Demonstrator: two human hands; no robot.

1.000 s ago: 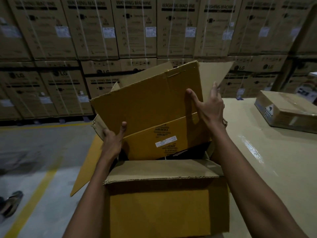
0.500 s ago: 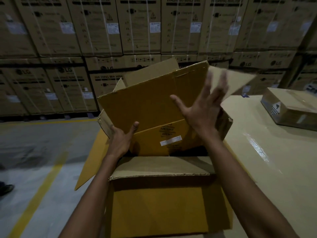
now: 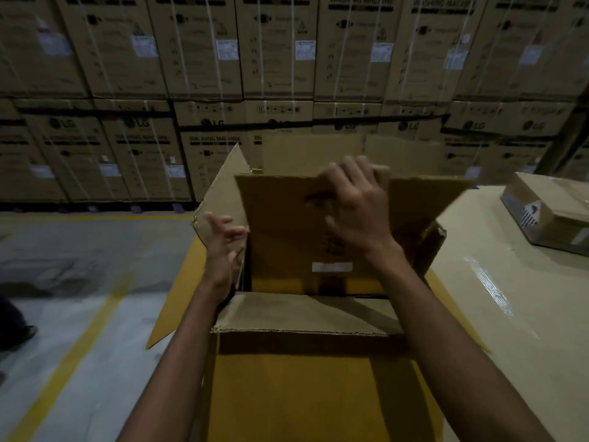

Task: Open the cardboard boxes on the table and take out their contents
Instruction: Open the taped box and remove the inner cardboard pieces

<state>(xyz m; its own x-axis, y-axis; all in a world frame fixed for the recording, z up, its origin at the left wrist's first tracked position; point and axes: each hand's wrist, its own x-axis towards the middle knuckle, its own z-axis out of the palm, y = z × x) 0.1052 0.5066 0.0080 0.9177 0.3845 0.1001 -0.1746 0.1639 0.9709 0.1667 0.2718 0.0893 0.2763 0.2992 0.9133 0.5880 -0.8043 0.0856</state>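
Your right hand (image 3: 357,205) curls its fingers over the top edge of the inner carton (image 3: 287,224), gripping it, though motion blur softens the fingertips. That carton stands upright below your fingers, inside the open cardboard box (image 3: 287,393) at the table (image 3: 510,314) edge, with a white label (image 3: 332,267) just under your right wrist. Your left hand (image 3: 223,247) is loosely spread and holds nothing, its fingertips pointing at the carton's left edge beside the raised side flap (image 3: 220,193); you cannot tell if they touch. The near flap (image 3: 302,314) lies folded out beneath both wrists. Well right of your fingers sits a taped box (image 3: 548,208); beyond them, stacked washing machine cartons (image 3: 197,59).
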